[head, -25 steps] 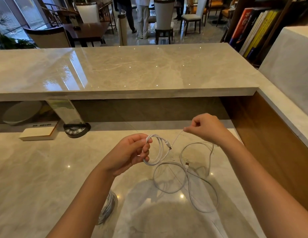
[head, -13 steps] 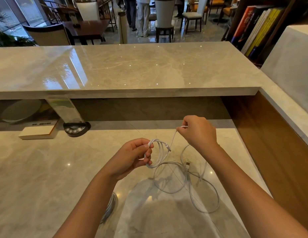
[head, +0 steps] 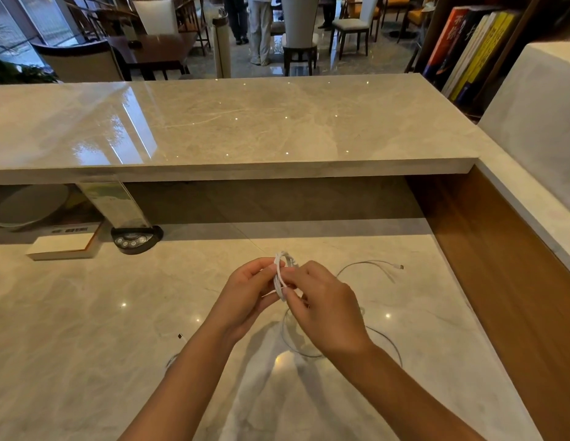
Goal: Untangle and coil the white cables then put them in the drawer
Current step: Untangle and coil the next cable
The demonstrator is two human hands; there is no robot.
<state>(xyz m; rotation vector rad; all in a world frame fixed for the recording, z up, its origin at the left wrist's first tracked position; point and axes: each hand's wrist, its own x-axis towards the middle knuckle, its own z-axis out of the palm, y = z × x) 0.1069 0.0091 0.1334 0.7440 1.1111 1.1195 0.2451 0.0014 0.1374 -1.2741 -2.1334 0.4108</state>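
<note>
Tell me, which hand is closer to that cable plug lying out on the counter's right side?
Right. The right hand sits just left of the plug; the left hand is farther left, beyond the coil.

coiled cable (head: 279, 275): white, several thin strands
loose cable (head: 369, 265): white, with a small dark-and-metal tip at its far right end
desk surface (head: 86, 313): pale beige-grey marble, faint darker veining, bright spot reflections
raised counter (head: 245, 122): same beige marble, glossy, with a whitish window reflection on its left part
right side panel (head: 506, 265): warm orange-brown wood
round device (head: 136, 238), far left: black, row of grey buttons
box (head: 64, 245), far left: white with an orange edge
books (head: 468, 49), far right: red, white, yellow and dark spines
</note>
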